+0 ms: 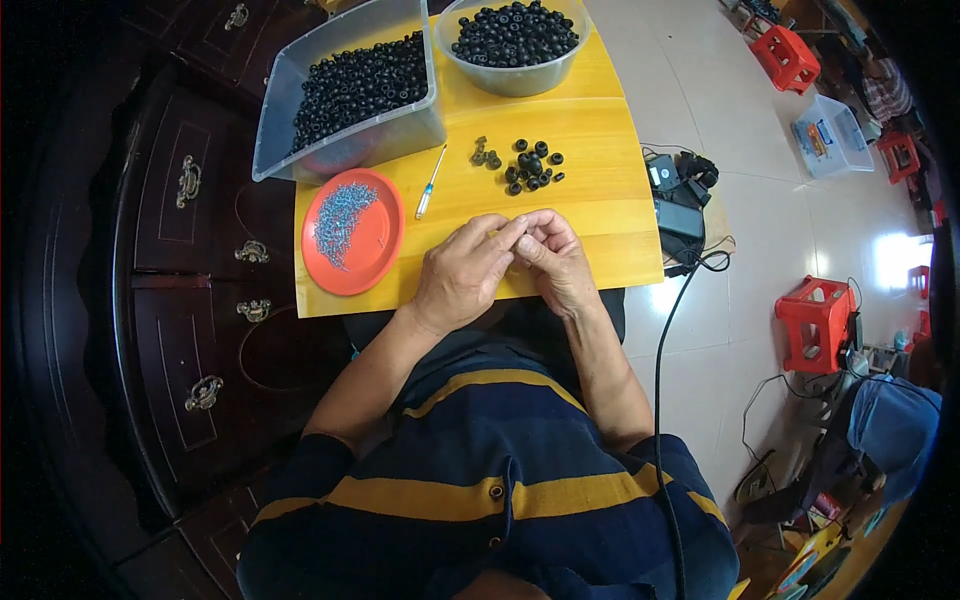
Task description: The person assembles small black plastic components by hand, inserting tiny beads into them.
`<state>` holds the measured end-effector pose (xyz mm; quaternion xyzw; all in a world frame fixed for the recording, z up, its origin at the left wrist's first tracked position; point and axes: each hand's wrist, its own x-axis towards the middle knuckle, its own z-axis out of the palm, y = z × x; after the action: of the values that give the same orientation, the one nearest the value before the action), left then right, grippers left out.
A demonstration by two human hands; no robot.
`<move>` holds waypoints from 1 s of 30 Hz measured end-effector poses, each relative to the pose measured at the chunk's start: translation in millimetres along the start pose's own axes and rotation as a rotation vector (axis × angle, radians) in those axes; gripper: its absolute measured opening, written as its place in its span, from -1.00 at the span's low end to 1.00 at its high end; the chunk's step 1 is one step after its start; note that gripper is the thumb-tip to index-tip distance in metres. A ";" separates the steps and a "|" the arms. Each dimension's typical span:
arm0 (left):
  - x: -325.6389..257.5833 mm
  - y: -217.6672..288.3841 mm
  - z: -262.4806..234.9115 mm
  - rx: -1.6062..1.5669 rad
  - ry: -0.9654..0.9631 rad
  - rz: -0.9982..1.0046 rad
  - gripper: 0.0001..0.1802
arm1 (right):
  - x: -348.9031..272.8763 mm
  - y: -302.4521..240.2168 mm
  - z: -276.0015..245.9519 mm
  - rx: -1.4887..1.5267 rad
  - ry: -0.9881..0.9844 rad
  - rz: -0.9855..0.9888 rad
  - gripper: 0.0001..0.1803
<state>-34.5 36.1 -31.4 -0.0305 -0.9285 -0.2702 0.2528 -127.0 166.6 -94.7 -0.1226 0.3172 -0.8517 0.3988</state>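
My left hand (463, 265) and my right hand (560, 265) meet over the near part of the yellow table (590, 215). Both are closed, with thumbs and fingertips pinched together. Whatever lies between them is small and mostly hidden by the fingers. Beyond them is a loose group of small round black parts (533, 162), resembling beads or knobs. Left of that group sit a few duller dark pieces (485, 156). A screwdriver (428, 192) with a clear and blue handle lies left of these. Beside my left hand, a red plate (375, 262) carries a heap of small silvery screws (342, 222).
A translucent rectangular bin (395, 135) and a round clear tub (515, 80), both full of black parts, stand at the table's far side. A dark wooden cabinet (170, 240) borders the left. Right are a black cable (660, 370), electronic devices (680, 215) and a red stool (815, 322).
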 end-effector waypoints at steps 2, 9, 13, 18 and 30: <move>1.5 -2.5 -2.6 -0.157 -0.017 -0.041 -0.55 | 0.8 -1.8 -4.4 -0.003 0.005 0.003 -0.74; 24.6 -59.1 4.1 -0.177 0.039 -0.451 -0.62 | 2.8 -4.4 -12.4 0.018 -0.002 0.053 -0.70; 35.0 -89.5 21.1 0.045 0.037 -0.434 -0.64 | 6.1 0.7 -17.7 0.054 -0.039 0.031 -0.73; 44.8 -104.6 35.1 0.163 0.058 -0.332 -0.70 | 6.9 -1.1 -16.6 0.097 -0.054 0.046 -0.78; 26.1 -85.9 27.6 -0.212 0.086 -0.443 -0.87 | 4.0 1.0 -16.4 0.110 -0.015 0.065 -0.75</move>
<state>-86.3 -24.8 -80.6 0.1588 -0.8674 -0.4161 0.2219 -136.5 170.3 -108.2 -0.0966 0.2706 -0.8534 0.4348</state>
